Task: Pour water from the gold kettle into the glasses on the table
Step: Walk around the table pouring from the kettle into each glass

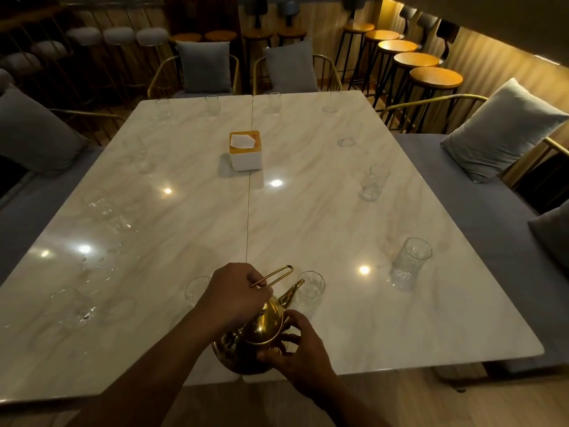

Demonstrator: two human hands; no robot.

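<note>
Here both hands' fingers grip the tilted gold kettle (255,337), spout at a glass (309,291).

Polished metal kettle (258,331), glossy marble table (308,211)

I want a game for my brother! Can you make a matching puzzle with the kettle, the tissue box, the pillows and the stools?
Things:
1. kettle
2. tissue box
3. stools
4. glass

Places:
A. middle of the table
B. just past the spout
C. held by both hands, left hand on the handle, right hand on the body
D. in a row by the far right wall

Pairs: 1-C, 2-A, 3-D, 4-B
</note>
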